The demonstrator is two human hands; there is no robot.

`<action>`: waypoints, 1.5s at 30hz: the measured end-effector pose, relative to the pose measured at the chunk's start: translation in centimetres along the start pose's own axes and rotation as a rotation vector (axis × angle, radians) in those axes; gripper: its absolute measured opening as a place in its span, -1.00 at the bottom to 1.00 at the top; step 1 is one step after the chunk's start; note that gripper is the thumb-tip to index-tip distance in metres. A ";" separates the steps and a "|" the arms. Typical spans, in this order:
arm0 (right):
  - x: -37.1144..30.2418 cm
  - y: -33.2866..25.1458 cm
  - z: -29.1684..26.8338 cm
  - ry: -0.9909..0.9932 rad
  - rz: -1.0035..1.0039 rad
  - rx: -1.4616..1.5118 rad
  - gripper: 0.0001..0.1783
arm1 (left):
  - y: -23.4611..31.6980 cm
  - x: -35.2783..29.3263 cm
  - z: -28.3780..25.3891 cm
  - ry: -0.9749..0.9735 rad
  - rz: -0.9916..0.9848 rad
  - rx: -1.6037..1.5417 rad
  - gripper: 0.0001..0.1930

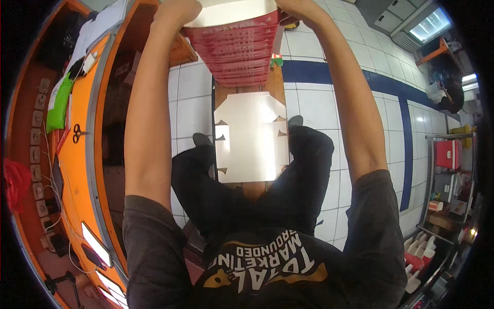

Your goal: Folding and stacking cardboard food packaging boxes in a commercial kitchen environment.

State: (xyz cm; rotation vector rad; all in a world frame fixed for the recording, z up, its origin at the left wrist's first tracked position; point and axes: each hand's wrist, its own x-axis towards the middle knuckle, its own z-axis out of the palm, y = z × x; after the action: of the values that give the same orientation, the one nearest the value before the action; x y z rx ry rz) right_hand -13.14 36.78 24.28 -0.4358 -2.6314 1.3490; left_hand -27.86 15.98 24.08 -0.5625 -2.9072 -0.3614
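Both my arms reach forward to a tall stack of red cardboard cartons with a white top face, standing at the far end of a narrow wooden bench. My left hand grips the stack's upper left side, and my right hand its upper right side. Most of the fingers are hidden at the frame's top edge. Between my legs, nearer to me, a flat white carton blank with cut corners and small notches lies on the bench. Neither hand touches that blank.
To the left runs an orange counter with scissors, a green packet, cables and phones. White floor tiles with blue bands surround the bench. On the right stands a metal rack holding boxes; another person is at the far right.
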 end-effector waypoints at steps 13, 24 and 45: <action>-12.2 3.9 13.9 0.832 -0.285 -0.143 -0.50 | -6.4 0.4 -3.0 0.232 0.159 0.079 -0.46; -24.6 10.8 38.5 -0.112 0.403 -0.493 0.38 | -15.0 -35.8 9.4 -0.453 -0.474 -0.489 -0.46; -25.9 19.4 32.8 -0.111 0.480 0.580 -0.73 | -12.7 -47.3 13.9 -0.130 0.080 -0.108 -0.73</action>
State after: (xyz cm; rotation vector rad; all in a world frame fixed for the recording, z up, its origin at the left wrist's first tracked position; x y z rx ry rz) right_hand 6.30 13.88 -10.69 -0.9502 -2.1218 2.2335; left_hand 9.17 -8.13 -1.31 -0.7423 -2.9909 -0.4905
